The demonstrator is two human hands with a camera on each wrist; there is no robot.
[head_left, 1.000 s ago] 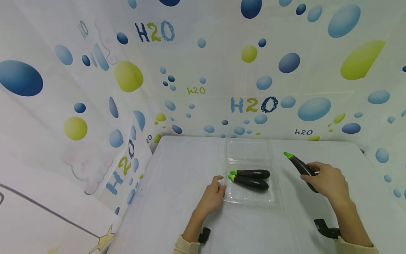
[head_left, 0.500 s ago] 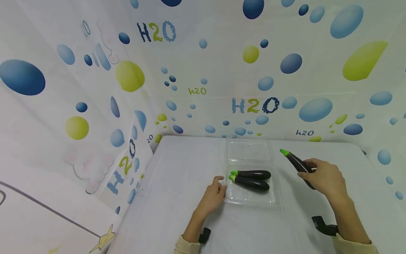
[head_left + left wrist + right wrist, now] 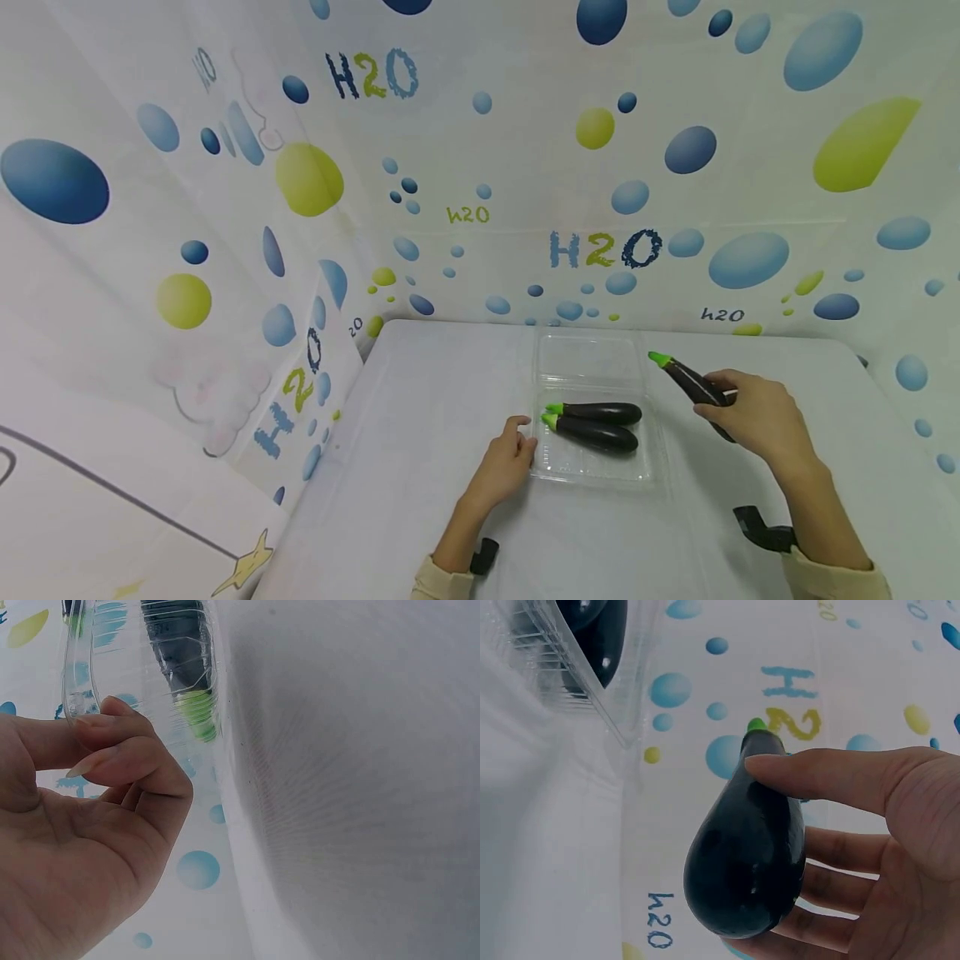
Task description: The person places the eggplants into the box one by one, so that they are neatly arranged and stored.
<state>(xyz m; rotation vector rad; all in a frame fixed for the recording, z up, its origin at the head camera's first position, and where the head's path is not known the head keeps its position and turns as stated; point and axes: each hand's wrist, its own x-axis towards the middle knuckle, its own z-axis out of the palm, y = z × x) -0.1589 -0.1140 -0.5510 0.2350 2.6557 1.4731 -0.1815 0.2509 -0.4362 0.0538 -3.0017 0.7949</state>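
Note:
Two dark eggplants with green stems lie side by side in a clear plastic clamshell box point(image 3: 592, 473), the lower eggplant point(image 3: 596, 434) slanting under the upper eggplant point(image 3: 603, 412). At the box's left rim, my left hand point(image 3: 507, 458) pinches the edge with curled fingers; the left wrist view shows the fingertips point(image 3: 112, 712) against the clear wall. My right hand point(image 3: 765, 417) grips a third eggplant point(image 3: 746, 847) by its side, thumb on one face and fingers on the other. Its green stem end points up and left, above the table to the right of the box.
The box's lid point(image 3: 588, 357) lies folded back, away from me. A white cloth-covered table point(image 3: 420, 400) stands against a white backdrop point(image 3: 510, 150) printed with blue and green dots and H2O lettering. Black camera mounts point(image 3: 763, 530) sit at both wrists.
My right hand has carried its eggplant a little to the left, nearer the box. My left hand has stayed at the box's rim, and the two eggplants inside lie as before.

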